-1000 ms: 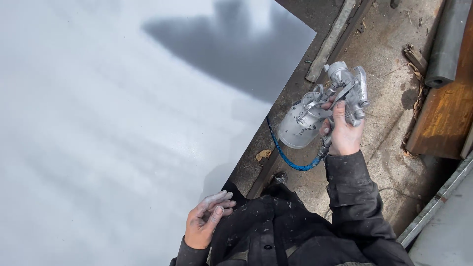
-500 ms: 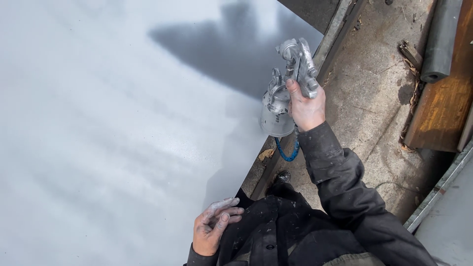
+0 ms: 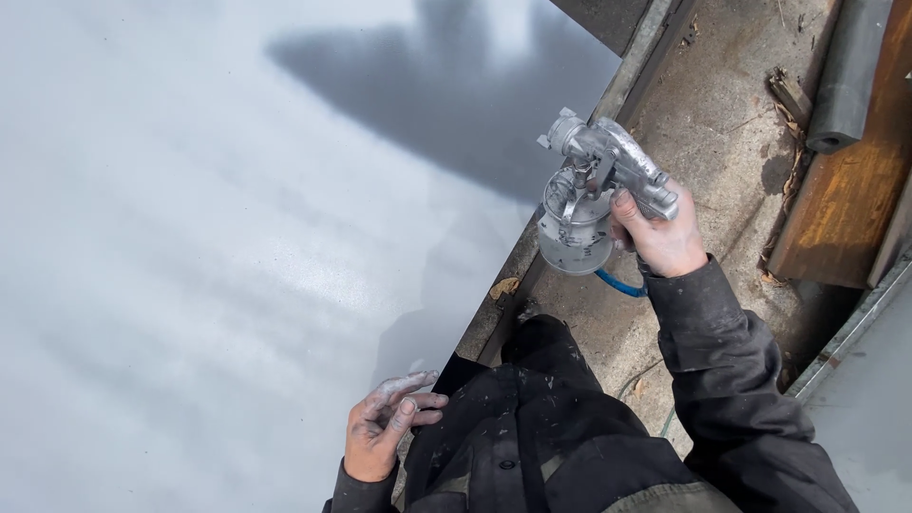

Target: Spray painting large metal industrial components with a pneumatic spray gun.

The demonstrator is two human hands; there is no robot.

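My right hand (image 3: 658,235) grips the handle of a paint-coated silver spray gun (image 3: 600,171), whose round cup (image 3: 573,228) hangs below it. The nozzle points left toward a large grey painted panel (image 3: 209,237), and the gun sits over the panel's right edge. A blue hose (image 3: 619,285) runs from under the gun. My left hand (image 3: 385,425), smeared with grey paint, hangs low beside my dark jacket with loosely curled fingers and holds nothing.
A metal edge strip (image 3: 638,52) borders the panel. Right of it lies a dirty concrete floor (image 3: 722,114) with a rusty brown plank (image 3: 845,209), a dark grey pipe (image 3: 848,76) and a pale sheet (image 3: 869,399) at the lower right. My shadow falls across the panel's top.
My right hand has swung the spray gun left from above the concrete to the panel's edge. My left hand stayed low by my jacket.
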